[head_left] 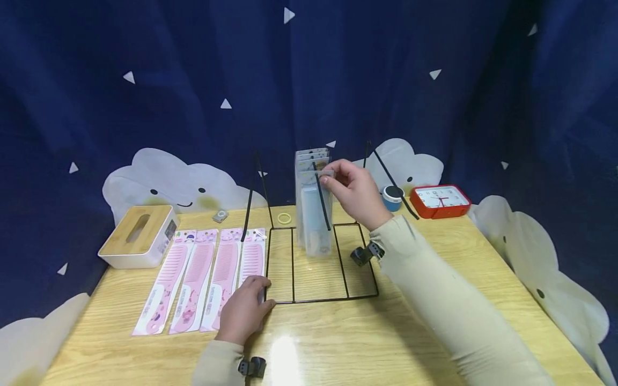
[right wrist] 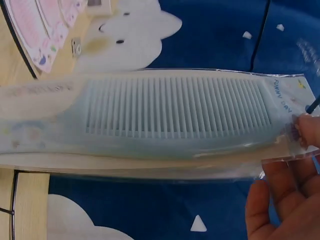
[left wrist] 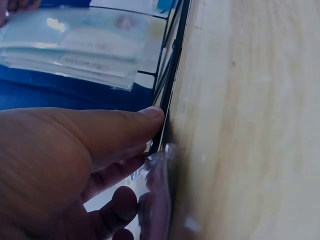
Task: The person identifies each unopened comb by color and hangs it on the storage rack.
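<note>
Head view: my right hand (head_left: 354, 190) pinches a blue comb (head_left: 315, 220) in shiny clear plastic. My left hand (head_left: 246, 311) rests, fingers loosely bent, on the thin black wire rack (head_left: 293, 268).

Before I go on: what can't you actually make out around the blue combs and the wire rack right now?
- Number of blue combs hanging: head view, front packet hides those behind.
- Print on the packet: right wrist view, blurred.
- Hook through the packet hole: head view, right hand covers it.
- Left hand fingertips at the wire rack: left wrist view, too close and blurred.
- Clock time: too small.
</note>
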### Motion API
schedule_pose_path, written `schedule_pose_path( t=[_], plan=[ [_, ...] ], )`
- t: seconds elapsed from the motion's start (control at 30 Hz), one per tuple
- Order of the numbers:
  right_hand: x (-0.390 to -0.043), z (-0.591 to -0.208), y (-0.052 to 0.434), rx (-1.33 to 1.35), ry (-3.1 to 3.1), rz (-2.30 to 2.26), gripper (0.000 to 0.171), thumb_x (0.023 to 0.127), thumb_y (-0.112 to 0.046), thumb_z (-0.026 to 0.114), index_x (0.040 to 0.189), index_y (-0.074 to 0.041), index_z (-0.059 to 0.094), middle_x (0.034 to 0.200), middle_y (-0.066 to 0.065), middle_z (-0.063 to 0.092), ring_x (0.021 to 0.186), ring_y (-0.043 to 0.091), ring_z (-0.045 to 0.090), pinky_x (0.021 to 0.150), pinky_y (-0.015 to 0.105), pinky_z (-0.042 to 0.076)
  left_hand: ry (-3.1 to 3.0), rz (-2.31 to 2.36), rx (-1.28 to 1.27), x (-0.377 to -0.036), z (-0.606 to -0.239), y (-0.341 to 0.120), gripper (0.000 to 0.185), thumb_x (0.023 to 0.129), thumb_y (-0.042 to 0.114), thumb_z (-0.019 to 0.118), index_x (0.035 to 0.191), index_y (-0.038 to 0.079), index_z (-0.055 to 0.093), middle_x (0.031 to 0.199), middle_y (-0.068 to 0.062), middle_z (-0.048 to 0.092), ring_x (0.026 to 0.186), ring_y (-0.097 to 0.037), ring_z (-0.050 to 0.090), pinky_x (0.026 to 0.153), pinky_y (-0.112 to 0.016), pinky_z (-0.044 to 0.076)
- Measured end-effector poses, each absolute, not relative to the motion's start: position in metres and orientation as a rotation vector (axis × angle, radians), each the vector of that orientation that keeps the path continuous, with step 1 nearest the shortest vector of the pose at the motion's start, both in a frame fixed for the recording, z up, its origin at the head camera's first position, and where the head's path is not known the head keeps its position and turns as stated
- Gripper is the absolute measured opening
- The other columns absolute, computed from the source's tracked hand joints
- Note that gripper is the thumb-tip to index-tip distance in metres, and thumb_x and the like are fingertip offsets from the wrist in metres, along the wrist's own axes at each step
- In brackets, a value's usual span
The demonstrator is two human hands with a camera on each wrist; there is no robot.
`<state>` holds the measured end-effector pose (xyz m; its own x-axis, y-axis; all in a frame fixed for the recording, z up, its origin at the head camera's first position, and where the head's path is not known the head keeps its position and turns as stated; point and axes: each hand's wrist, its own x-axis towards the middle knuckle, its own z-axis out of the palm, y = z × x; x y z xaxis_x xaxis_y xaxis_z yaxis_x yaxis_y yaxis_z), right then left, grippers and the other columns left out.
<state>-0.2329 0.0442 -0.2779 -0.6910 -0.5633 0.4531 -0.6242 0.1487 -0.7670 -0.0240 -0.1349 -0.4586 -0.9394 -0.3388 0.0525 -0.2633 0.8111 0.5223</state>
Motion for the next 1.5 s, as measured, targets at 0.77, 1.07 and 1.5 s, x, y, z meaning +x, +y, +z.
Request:
schedule_pose_path(
  t=[0.77,1.07,1.5],
  plan=[
    [-0.232,-0.335,0.097,1.153,-2.580,1.430,0.055,0.095,-0.025,0.071,0.144,-0.006,0.053,0.141,0.010,0.057,0.125,0.027,0.054,0.102,0.048,0.042,-2.837,-0.798,0.469,-0.024,-0.460,-0.135,0.040,0.081,0.022,0.083,0.117,0.010,0.071,0.129,-0.005,0.064,0.109,-0.032,0.066,0.086,-0.049,0.053],
    [-0.211,-0.418,0.151,0.958,-2.950,1.271,0.080,0.092,-0.038,0.073,0.156,-0.011,0.034,0.160,0.018,0.032,0.144,0.043,0.031,0.112,0.062,0.030,-2.811,-0.813,0.464,-0.024,-0.464,-0.134,0.041,0.082,0.021,0.082,0.120,0.010,0.071,0.131,-0.004,0.064,0.113,-0.033,0.065,0.090,-0.049,0.052],
    [-0.195,-0.464,0.172,0.991,-3.034,1.137,0.104,0.077,-0.041,0.086,0.153,0.003,0.033,0.159,0.024,0.030,0.145,0.044,0.028,0.115,0.058,0.027,-2.783,-0.804,0.443,-0.022,-0.467,-0.135,0.040,0.083,0.021,0.080,0.120,0.010,0.071,0.131,-0.004,0.065,0.114,-0.033,0.065,0.091,-0.049,0.052]
  ],
)
